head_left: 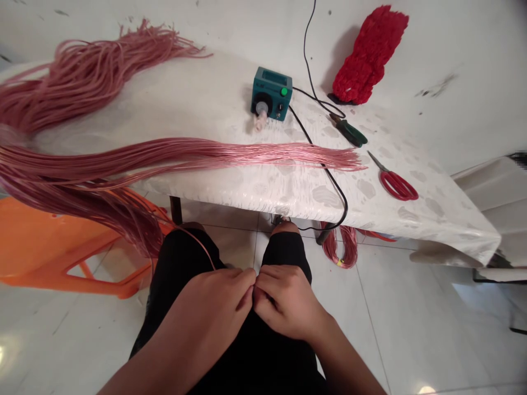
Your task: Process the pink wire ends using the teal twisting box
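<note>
- Seems to pinch a thin pink wire (208, 250) in the curled left hand (223, 296), over the lap (251, 362).
- Has the right hand (290, 299) curled beside it, maybe to help; can't tell its hold.
- Has a wire bundle (247, 153) laid straight on the table (206, 96), likely against tangles.

We can read no words, brands or numbers here. On the front of the teal box (270, 94), left of its green button (284, 91), we make out faint marks, too small for us to read.
</note>
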A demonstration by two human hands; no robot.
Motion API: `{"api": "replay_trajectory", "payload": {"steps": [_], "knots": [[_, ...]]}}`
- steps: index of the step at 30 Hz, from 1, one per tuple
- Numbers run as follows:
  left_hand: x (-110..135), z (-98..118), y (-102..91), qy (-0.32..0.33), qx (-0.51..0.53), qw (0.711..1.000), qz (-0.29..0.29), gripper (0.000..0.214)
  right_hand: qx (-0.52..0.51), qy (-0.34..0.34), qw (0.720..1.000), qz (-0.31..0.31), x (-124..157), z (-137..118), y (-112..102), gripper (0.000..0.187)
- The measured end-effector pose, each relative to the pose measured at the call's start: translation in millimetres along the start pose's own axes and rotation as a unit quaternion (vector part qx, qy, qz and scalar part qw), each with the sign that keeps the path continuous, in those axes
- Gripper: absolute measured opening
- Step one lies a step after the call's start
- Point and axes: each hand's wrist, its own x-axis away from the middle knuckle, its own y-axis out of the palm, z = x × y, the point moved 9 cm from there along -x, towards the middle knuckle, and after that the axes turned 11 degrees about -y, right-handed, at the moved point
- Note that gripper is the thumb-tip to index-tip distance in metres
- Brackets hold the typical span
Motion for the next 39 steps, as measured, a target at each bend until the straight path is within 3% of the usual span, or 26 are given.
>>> {"api": "replay_trajectory", "payload": {"steps": [6, 14, 21, 25, 29, 34, 39], "knots": [[1, 1, -1.1, 0.016, 0.023, 0.999, 0.019, 0.023, -0.007, 0.026, 1.000, 0.007, -1, 2, -5, 0.013], [0, -7, -5.0, -0.012, -0.002, 1.000, 0.009, 0.025, 0.023, -0.026, 0.999, 0.007, -6, -2, -1, 0.020], [-3, 1, -10.1, 0.033, -0.030, 0.999, 0.028, 0.025, 0.052, -0.051, 0.997, 0.011, -5, -5, 1, 0.024], [0, 10, -20.0, 0.060, -0.016, 0.997, 0.046, 0.020, 0.074, -0.093, 0.992, 0.051, -3, -11, -1, 0.026], [2, 14, -24.3, 0.063, 0.002, 0.998, 0.025, 0.022, 0.095, -0.113, 0.985, 0.093, -1, -15, -6, 0.028], [2, 13, -24.8, 0.081, -0.012, 0.996, 0.032, 0.020, 0.099, -0.110, 0.986, 0.070, -2, -14, -4, 0.026], [-2, 15, -23.6, 0.089, -0.009, 0.996, 0.020, 0.020, 0.102, -0.115, 0.984, 0.089, -1, -15, -6, 0.027]]}}
